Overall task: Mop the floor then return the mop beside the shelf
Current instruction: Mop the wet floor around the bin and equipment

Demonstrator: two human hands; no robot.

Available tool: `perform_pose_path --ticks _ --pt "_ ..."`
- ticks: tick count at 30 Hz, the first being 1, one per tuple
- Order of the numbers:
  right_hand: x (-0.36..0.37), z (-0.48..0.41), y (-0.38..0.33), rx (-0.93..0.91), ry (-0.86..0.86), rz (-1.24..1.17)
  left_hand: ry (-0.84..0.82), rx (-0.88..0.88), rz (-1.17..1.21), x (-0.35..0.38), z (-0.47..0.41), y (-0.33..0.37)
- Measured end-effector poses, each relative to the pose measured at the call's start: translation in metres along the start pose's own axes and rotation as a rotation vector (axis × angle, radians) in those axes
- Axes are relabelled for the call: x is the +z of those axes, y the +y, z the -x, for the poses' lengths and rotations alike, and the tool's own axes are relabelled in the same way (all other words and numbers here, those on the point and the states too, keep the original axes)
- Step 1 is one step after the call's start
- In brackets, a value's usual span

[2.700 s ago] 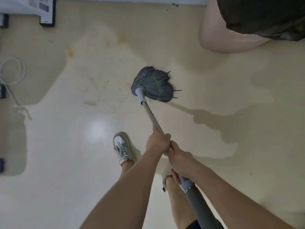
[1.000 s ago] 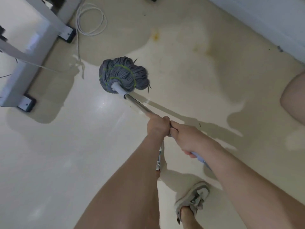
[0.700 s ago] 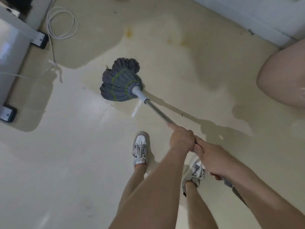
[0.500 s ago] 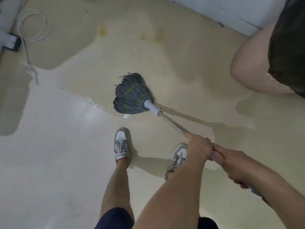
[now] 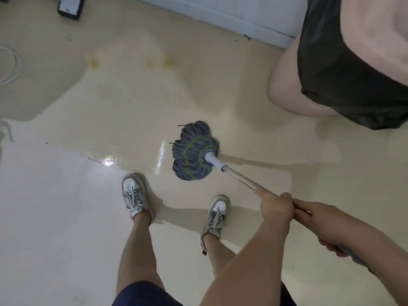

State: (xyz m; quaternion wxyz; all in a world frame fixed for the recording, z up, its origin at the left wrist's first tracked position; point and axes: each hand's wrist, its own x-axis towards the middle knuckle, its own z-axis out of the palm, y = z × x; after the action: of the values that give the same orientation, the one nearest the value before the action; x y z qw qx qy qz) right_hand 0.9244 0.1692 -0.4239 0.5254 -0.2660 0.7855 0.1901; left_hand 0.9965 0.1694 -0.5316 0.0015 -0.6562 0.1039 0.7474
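The grey string mop head [image 5: 194, 151] with green bands lies flat on the cream floor [image 5: 123, 111], just ahead of my right shoe. Its white collar joins a metal handle [image 5: 240, 178] that runs down to the right. My left hand [image 5: 276, 207] grips the handle lower down the shaft. My right hand [image 5: 320, 224] grips it just behind, fingers curled round the grey end of the handle. A wet, shiny streak shows left of the mop head. No shelf is in view.
Another person's bare leg and dark shorts [image 5: 344, 69] stand at the top right. A white wall base [image 5: 220, 14] runs along the top. A furniture foot [image 5: 70, 9] sits top left, a white cable coil [image 5: 8, 65] at the left edge. My shoes [image 5: 134, 195] stand below the mop.
The mop head has swept from the left to the right across the floor, leaving a wet streak. Both hands kept their grip on the handle; my feet have shifted.
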Motion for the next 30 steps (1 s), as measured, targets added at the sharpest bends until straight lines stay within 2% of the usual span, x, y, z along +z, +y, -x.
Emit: perform_pose_path --ticks 5,9,13,17,21,24,30 --pt "0.002 -0.013 -0.081 -0.105 -0.043 0.041 0.115 0.084 -0.020 -0.060 -0.025 0.044" --pt "0.021 -0.036 -0.167 -0.165 -0.086 0.055 0.212 0.131 -0.010 -0.137 -0.043 0.093" --pt "0.074 -0.068 -0.264 -0.276 -0.118 0.040 0.331 0.156 0.019 -0.241 -0.063 0.135" --pt "0.146 -0.085 -0.364 -0.444 -0.157 0.177 0.437 0.169 -0.012 -0.364 -0.082 0.163" --pt "0.183 -0.090 -0.448 -0.506 -0.183 0.182 0.522 0.199 -0.081 -0.458 -0.095 0.199" --pt "0.173 -0.099 -0.466 -0.475 -0.170 0.118 0.521 0.211 -0.159 -0.467 -0.093 0.219" --pt "0.130 -0.078 -0.448 -0.392 -0.067 0.130 0.316 0.190 -0.224 -0.427 -0.078 0.238"
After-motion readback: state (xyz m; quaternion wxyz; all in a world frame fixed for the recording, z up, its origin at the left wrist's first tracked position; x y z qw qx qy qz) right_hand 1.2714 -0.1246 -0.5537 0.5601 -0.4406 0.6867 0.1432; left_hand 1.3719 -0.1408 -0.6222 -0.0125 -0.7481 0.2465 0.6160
